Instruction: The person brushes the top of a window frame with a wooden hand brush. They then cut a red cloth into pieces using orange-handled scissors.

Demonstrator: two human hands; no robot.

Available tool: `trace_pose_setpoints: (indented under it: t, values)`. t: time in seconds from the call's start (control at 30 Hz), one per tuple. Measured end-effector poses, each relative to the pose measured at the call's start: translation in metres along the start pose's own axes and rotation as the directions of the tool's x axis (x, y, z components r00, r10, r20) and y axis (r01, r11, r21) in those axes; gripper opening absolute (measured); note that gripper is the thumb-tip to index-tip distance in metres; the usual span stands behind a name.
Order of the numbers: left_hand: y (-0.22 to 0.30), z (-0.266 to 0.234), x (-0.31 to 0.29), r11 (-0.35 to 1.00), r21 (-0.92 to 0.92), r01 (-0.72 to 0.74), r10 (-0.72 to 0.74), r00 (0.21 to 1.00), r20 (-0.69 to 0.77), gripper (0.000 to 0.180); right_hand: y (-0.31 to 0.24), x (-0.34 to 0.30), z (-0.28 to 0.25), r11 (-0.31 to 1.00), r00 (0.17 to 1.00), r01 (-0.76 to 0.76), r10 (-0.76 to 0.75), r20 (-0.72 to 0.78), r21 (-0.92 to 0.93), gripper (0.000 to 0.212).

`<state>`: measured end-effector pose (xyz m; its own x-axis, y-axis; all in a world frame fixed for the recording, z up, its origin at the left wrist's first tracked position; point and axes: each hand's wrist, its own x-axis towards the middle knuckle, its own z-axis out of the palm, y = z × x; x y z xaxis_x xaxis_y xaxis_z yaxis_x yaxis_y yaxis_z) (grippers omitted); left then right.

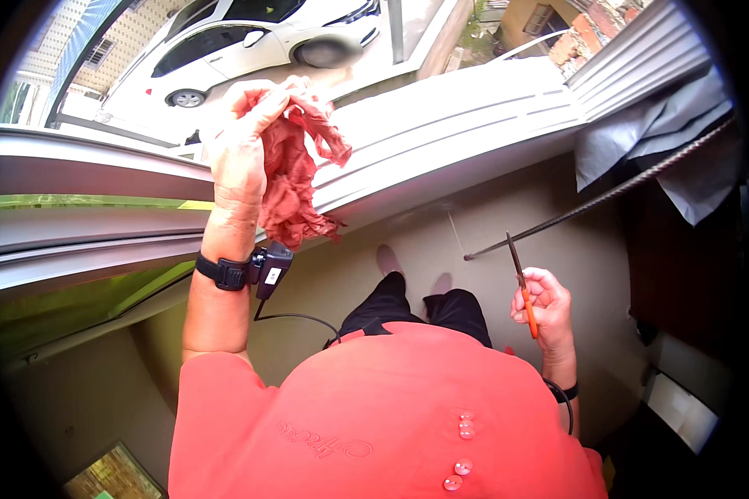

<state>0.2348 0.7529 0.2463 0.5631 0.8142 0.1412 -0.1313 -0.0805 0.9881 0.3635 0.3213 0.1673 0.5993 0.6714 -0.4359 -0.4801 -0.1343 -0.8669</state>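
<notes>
My left hand (243,141) is raised by the window and closed on a crumpled, thin red cloth (290,179). The cloth hangs down in ragged folds beside my wrist, in front of the sill. Lower on the right, my right hand (546,303) is closed round the orange handle of slim scissors (520,279), seen nearly edge-on. Their dark, pointed blades face up and away from me. The two hands are well apart, and the scissors do not touch the cloth.
A white window sill (449,125) and sliding frame (83,237) run across in front of me. A dark twisted rod (607,183) slants in from the right, beside grey sheeting (657,137). Outside stands a white car (250,50). A black device (272,268) with a cable is strapped to my left wrist.
</notes>
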Motion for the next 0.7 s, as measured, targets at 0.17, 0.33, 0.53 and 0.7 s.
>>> trace_pose_setpoints:
  t: [0.17, 0.33, 0.53, 0.7]
  values:
    - [0.045, 0.010, 0.033, 0.997, -0.082, 0.006, 0.001, 0.997, 0.082, 0.014, -0.014, 0.046, -0.003, 0.998, 0.991, -0.036, 0.042, 0.127, -0.056, 0.047]
    - [0.116, 0.016, 0.052, 0.962, -0.249, -0.111, 0.126, 0.991, 0.049, 0.025, -0.044, 0.077, -0.013, 0.996, 0.985, -0.010, 0.024, 0.172, -0.085, 0.049]
    - [0.199, 0.015, 0.063, 0.805, -0.585, -0.098, 0.428, 0.779, 0.459, 0.043, -0.072, 0.102, -0.013, 0.994, 0.970, 0.089, -0.072, 0.231, -0.064, 0.048]
    - [0.202, -0.022, 0.027, 0.966, -0.132, -0.222, 0.256, 0.889, 0.380, 0.031, -0.080, 0.111, -0.016, 0.994, 0.971, 0.100, -0.090, 0.222, -0.033, 0.046]
